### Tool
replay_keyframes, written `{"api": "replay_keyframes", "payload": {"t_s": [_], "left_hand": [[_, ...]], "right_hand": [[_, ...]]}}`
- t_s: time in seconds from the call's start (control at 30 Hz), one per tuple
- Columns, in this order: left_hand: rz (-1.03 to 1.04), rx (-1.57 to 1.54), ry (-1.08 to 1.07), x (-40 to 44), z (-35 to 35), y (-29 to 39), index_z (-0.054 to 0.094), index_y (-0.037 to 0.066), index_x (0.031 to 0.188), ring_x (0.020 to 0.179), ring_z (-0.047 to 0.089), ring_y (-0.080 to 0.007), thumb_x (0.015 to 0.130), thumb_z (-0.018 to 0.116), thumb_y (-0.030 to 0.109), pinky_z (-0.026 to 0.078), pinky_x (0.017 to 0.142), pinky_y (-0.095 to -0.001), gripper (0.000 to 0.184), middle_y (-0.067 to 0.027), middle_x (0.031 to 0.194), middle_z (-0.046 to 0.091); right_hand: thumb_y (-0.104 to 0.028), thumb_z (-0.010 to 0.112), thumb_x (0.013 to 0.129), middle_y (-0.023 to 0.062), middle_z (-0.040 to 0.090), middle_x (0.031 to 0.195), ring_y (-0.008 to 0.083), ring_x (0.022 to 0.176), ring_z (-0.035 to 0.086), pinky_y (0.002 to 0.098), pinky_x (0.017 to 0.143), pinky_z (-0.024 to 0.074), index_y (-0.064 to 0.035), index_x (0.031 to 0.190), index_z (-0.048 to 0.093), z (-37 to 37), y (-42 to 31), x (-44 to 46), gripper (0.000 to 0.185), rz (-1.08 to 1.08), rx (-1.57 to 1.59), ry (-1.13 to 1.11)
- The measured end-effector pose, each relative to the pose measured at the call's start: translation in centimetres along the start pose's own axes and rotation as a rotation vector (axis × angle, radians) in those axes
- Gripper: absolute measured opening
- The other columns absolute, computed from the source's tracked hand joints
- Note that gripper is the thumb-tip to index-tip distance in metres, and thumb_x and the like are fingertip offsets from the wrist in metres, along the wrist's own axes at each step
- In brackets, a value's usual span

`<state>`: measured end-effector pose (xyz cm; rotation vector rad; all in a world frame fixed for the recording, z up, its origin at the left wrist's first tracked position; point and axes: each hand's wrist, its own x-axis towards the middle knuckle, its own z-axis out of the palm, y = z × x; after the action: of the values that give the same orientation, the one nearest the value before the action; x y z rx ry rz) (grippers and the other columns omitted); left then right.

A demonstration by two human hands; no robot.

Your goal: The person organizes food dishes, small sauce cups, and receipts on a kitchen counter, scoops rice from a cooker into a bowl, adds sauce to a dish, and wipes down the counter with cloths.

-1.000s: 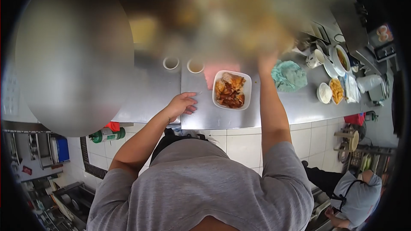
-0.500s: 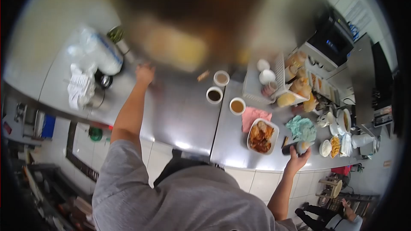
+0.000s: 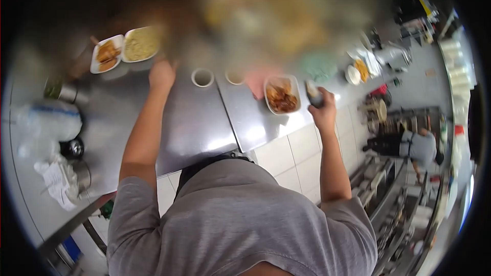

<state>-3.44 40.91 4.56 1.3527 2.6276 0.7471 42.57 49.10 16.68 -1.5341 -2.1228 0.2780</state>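
Observation:
My right hand (image 3: 325, 110) is closed around a dark, bottle-like thing with a pale top (image 3: 316, 100) at the counter's near edge. Just left of it, a white tray (image 3: 268, 103) holds browned meat pieces (image 3: 283, 101). My left hand (image 3: 162, 75) reaches over the steel counter, close to an open white container (image 3: 123, 56) with pale yellow food (image 3: 140, 45) on one side and browned food (image 3: 107, 54) on the other. Blur hides its fingertips, so I cannot tell whether it grips anything. A round cup (image 3: 202, 77) of sauce stands right of this hand.
A pink cloth (image 3: 255, 82) and a green cloth (image 3: 320, 65) lie behind the tray. At left are a plastic-wrapped bundle (image 3: 51, 122), a metal pot (image 3: 82, 175) and a paper slip (image 3: 57, 184). A co-worker (image 3: 417, 145) stands far right. Something blurred covers the top.
My view has swung, shifting the counter within it. The open container with yellow food now shows clearly beside my left hand. My right hand still holds the dark thing, now turned more upright.

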Motion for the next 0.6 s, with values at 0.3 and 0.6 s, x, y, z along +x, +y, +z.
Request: {"api": "replay_keyframes", "payload": {"t_s": [0.3, 0.6], "left_hand": [[-0.076, 0.160, -0.158, 3.1, 2.4, -0.7, 0.067, -0.001, 0.087, 0.092, 0.061, -0.0390, 0.080, 0.061, 0.019, 0.050, 0.079, -0.0454, 0.022, -0.0229, 0.098, 0.063], [0.505, -0.014, -0.265, -0.9, 3.5, 18.9, 0.064, 0.003, 0.080, 0.083, 0.060, -0.0343, 0.076, 0.062, 0.014, 0.048, 0.072, -0.0446, 0.012, -0.0183, 0.087, 0.058]], "right_hand": [[-0.008, 0.065, 0.068, 0.0092, 0.055, 0.102, 0.0267, 0.098, 0.055, 0.0427, 0.083, 0.0409, -0.0205, 0.115, 0.062, 1.3, 2.4, 2.1, 0.049, -0.082, -0.671, -0.279], [-0.008, 0.059, 0.075, 0.0089, 0.056, 0.100, 0.0257, 0.101, 0.054, 0.0417, 0.087, 0.0396, -0.0204, 0.110, 0.066, -2.1, -0.5, 4.7, 0.038, -0.282, -0.658, -0.542]]}}
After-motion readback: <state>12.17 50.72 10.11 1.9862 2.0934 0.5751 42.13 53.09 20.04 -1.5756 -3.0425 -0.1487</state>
